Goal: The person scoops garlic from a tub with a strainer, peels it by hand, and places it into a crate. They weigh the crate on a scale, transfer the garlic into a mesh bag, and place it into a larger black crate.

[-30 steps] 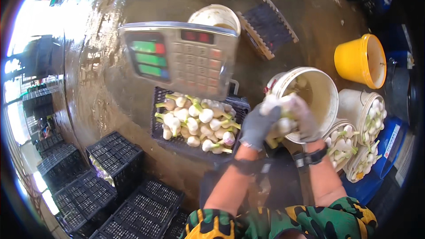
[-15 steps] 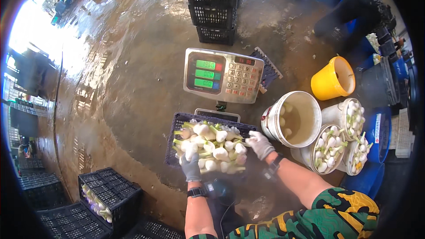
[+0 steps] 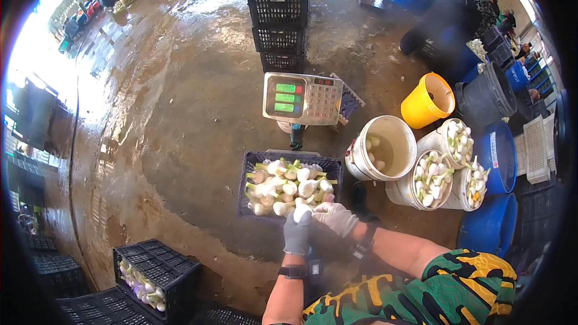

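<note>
head view: both gloved hands sit together at the near edge of the black crate (image 3: 253, 162) on the scale platform; the left hand (image 3: 297, 233) has its fingers curled down around a white bulb (image 3: 301, 210) at that rim, and the right hand (image 3: 337, 216) lies just beside it, fingers bent over the near edge of the pile, though whether they actually pinch anything i cannot tell

the crate is heaped with white bulbs with short green stalks (image 3: 289, 188), they look firm, wet and a bit slick, so i'd judge a full-palm grip round the bulb safer than pulling the stalk; the loaded crate itself looks heavy, best lifted by its two short ends

the scale display (image 3: 303, 98) stands at the crate's far edge

right of the crate, a white bucket (image 3: 394, 138) holds only a few bulbs at the bottom, two more white buckets (image 3: 430, 177) are full of them, the yellow bucket (image 3: 427, 100) looks empty

bottom left, a black crate on the wet floor (image 3: 158, 271) holds some bulbs
</note>
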`<act>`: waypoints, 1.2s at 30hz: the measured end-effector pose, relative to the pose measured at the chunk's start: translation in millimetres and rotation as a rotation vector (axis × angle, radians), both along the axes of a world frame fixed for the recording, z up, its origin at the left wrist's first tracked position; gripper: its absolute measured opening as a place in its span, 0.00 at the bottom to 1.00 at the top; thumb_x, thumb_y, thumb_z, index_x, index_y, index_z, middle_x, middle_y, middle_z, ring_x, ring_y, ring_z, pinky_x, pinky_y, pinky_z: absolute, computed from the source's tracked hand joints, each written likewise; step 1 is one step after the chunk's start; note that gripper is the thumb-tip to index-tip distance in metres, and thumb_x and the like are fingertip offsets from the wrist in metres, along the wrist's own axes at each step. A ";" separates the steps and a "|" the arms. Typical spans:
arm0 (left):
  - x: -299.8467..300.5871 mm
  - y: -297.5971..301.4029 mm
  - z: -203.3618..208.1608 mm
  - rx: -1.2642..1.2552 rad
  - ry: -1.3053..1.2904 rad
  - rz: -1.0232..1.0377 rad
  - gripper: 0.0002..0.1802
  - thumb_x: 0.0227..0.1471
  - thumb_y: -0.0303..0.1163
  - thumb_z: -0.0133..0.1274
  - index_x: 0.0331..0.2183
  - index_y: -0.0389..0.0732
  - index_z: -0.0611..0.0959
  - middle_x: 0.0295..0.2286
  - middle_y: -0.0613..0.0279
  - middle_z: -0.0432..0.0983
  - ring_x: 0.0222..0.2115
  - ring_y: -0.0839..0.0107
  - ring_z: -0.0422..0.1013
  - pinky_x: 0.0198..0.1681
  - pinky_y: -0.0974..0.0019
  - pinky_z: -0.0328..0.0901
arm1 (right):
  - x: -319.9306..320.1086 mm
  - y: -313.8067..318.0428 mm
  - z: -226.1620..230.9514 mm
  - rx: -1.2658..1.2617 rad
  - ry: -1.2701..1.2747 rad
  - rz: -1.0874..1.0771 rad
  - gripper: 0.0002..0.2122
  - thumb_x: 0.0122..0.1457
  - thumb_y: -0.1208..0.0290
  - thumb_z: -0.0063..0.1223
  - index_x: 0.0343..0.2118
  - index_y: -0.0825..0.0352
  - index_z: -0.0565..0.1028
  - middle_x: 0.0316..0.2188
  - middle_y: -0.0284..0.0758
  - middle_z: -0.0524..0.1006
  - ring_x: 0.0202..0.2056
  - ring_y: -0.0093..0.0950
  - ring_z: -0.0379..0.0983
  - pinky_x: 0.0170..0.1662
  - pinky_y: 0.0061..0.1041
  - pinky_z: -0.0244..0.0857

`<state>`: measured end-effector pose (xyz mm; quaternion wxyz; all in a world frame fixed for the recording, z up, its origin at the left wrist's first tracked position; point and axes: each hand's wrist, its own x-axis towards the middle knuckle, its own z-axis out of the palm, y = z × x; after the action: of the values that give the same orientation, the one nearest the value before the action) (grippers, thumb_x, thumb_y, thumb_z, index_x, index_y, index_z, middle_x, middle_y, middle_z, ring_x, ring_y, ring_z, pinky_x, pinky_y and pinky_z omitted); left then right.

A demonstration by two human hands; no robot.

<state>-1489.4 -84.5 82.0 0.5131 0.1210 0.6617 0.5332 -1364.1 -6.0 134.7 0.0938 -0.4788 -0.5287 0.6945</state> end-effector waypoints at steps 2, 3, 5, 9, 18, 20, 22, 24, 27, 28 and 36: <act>0.1 -12.7 2.6 -0.046 -0.013 0.005 0.20 0.48 0.37 0.58 0.41 0.34 0.77 0.31 0.61 0.77 0.29 0.74 0.72 0.32 0.69 0.67 | -2.4 -8.0 14.9 0.076 -0.055 0.035 0.12 0.57 0.63 0.54 0.37 0.68 0.76 0.24 0.30 0.77 0.24 0.19 0.71 0.29 0.21 0.67; 0.5 -17.7 3.3 -0.093 -0.025 0.011 0.21 0.48 0.38 0.57 0.41 0.33 0.78 0.32 0.58 0.78 0.31 0.71 0.73 0.36 0.66 0.68 | -3.7 -10.6 21.4 0.088 -0.077 0.045 0.12 0.57 0.64 0.53 0.36 0.68 0.76 0.24 0.30 0.77 0.23 0.19 0.72 0.29 0.21 0.67; 3.9 -20.5 12.0 -0.115 -0.037 -0.011 0.22 0.49 0.39 0.57 0.42 0.33 0.77 0.34 0.57 0.77 0.33 0.71 0.73 0.37 0.66 0.67 | -1.1 -10.7 27.5 0.096 -0.102 0.053 0.11 0.58 0.65 0.52 0.36 0.68 0.76 0.24 0.31 0.77 0.23 0.19 0.72 0.28 0.22 0.67; 18.6 -26.3 8.8 -0.016 -0.044 -0.001 0.23 0.52 0.40 0.55 0.45 0.35 0.73 0.33 0.64 0.75 0.30 0.77 0.71 0.30 0.73 0.66 | 11.8 4.8 28.7 0.154 -0.172 0.187 0.10 0.59 0.66 0.49 0.35 0.68 0.75 0.23 0.30 0.76 0.22 0.20 0.72 0.26 0.23 0.67; 13.6 -49.7 -31.6 -0.280 -0.012 0.086 0.16 0.54 0.36 0.51 0.42 0.37 0.74 0.28 0.66 0.73 0.23 0.81 0.67 0.23 0.76 0.62 | 121.8 119.6 -12.5 0.098 -0.130 -0.386 0.06 0.59 0.73 0.47 0.34 0.70 0.72 0.22 0.33 0.74 0.19 0.18 0.68 0.22 0.18 0.66; 12.0 -46.2 -37.9 -0.364 -0.051 0.179 0.13 0.54 0.34 0.52 0.40 0.39 0.75 0.26 0.67 0.72 0.20 0.81 0.67 0.20 0.77 0.61 | 150.2 147.3 -22.9 0.135 -0.150 -0.494 0.05 0.59 0.75 0.46 0.34 0.70 0.71 0.22 0.35 0.73 0.18 0.18 0.68 0.21 0.17 0.66; 14.7 -32.6 -35.7 -0.389 -0.096 0.216 0.13 0.54 0.34 0.52 0.40 0.39 0.76 0.26 0.67 0.73 0.21 0.81 0.67 0.21 0.77 0.61 | 181.0 178.1 -40.1 0.203 -0.244 -0.564 0.06 0.58 0.74 0.47 0.36 0.70 0.71 0.23 0.37 0.74 0.19 0.22 0.69 0.24 0.21 0.67; 18.4 -23.5 -38.7 -0.433 -0.150 0.257 0.12 0.54 0.34 0.52 0.39 0.39 0.76 0.27 0.67 0.74 0.22 0.81 0.68 0.22 0.77 0.62 | 212.7 204.3 -57.8 0.459 -0.529 -0.487 0.11 0.56 0.69 0.50 0.39 0.70 0.71 0.27 0.42 0.76 0.27 0.33 0.73 0.33 0.28 0.69; 26.0 -17.6 -59.2 -0.361 -0.047 0.258 0.11 0.54 0.33 0.52 0.40 0.40 0.76 0.29 0.67 0.75 0.24 0.82 0.69 0.24 0.78 0.62 | 209.5 222.7 -70.2 0.702 -0.930 -0.313 0.20 0.53 0.59 0.53 0.44 0.69 0.71 0.38 0.48 0.75 0.44 0.44 0.70 0.49 0.36 0.62; 31.8 -10.8 -66.9 -0.334 -0.081 0.258 0.12 0.53 0.33 0.52 0.40 0.40 0.76 0.30 0.67 0.75 0.25 0.81 0.70 0.24 0.78 0.62 | 218.2 226.7 -90.7 0.738 -0.840 -0.286 0.21 0.53 0.59 0.52 0.45 0.68 0.71 0.42 0.49 0.73 0.45 0.44 0.69 0.49 0.37 0.62; 42.3 -36.7 -142.2 -0.331 0.010 0.184 0.14 0.52 0.31 0.54 0.41 0.36 0.77 0.31 0.67 0.75 0.26 0.80 0.69 0.28 0.76 0.63 | -9.6 132.4 -176.3 0.452 -0.513 0.451 0.28 0.47 0.50 0.57 0.45 0.69 0.71 0.38 0.48 0.75 0.41 0.44 0.72 0.45 0.37 0.65</act>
<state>-1447.2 -121.3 -60.2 0.4718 -0.0234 0.7511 0.4612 -1373.6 126.4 -41.6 -0.0928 -0.4757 -0.7661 0.4221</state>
